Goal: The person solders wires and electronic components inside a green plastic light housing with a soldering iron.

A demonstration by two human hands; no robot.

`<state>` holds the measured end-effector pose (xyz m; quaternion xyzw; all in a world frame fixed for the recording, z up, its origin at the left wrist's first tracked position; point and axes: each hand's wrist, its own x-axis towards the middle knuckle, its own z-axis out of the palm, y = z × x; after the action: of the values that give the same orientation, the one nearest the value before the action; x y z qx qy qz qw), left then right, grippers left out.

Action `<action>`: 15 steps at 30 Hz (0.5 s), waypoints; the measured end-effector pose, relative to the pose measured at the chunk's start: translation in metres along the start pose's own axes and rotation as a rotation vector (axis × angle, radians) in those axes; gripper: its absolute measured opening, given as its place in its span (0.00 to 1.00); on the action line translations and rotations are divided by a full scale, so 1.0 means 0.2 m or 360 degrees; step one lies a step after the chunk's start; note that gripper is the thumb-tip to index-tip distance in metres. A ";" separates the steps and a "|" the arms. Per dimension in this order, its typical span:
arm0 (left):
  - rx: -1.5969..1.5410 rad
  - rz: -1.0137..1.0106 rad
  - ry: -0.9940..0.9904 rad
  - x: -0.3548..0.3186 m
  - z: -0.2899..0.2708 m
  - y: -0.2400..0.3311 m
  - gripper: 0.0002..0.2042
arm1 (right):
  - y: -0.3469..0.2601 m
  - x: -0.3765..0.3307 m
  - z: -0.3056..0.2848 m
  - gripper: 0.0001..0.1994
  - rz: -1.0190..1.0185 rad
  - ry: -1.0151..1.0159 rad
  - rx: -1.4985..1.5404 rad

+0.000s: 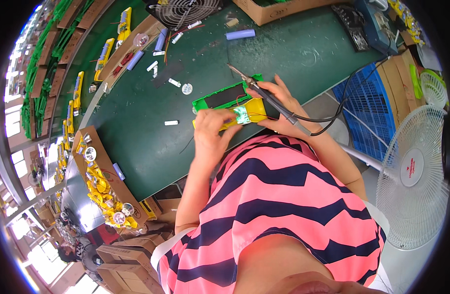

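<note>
My right hand is closed around the grip of a soldering iron. The iron slants up and left, its metal tip clear of the parts beneath it. Curled at the near edge of the green table, my left hand has its fingers on a yellow plastic housing. A small shiny square piece, bright with glare, lies on the housing beside those fingertips. Thin red wires run from there. Just beyond lies an open green plastic housing with a dark inside. My left fingertips are partly hidden.
Blue cylindrical cells and small white parts lie scattered on the table. A carton of yellow lamp parts stands at left. A black fan sits at the back; a white fan stands right. The iron's cable trails right.
</note>
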<state>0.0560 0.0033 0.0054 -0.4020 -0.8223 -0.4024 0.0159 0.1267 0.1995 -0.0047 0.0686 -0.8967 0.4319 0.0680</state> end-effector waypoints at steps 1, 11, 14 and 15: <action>0.0058 0.0054 0.0123 -0.03 0.04 -0.02 0.07 | -0.01 0.01 -0.01 0.37 0.0015 -0.0001 -0.0013; -0.0103 -0.0227 0.0219 -0.07 0.12 0.00 0.06 | 0.02 -0.13 -0.01 0.18 -0.0140 0.0506 0.0033; -0.0099 -0.0256 0.0222 -0.06 0.10 -0.01 0.05 | -0.01 -0.21 -0.01 0.12 -0.0116 0.0551 -0.0178; -0.0032 -0.0271 0.0203 -0.03 0.10 -0.01 0.04 | -0.01 -0.22 -0.01 0.08 -0.0169 0.0605 -0.0101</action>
<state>0.0650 0.0114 -0.0122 -0.3046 -0.8467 -0.4353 0.0299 0.1693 0.2031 -0.0102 0.0311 -0.8760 0.4045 0.2608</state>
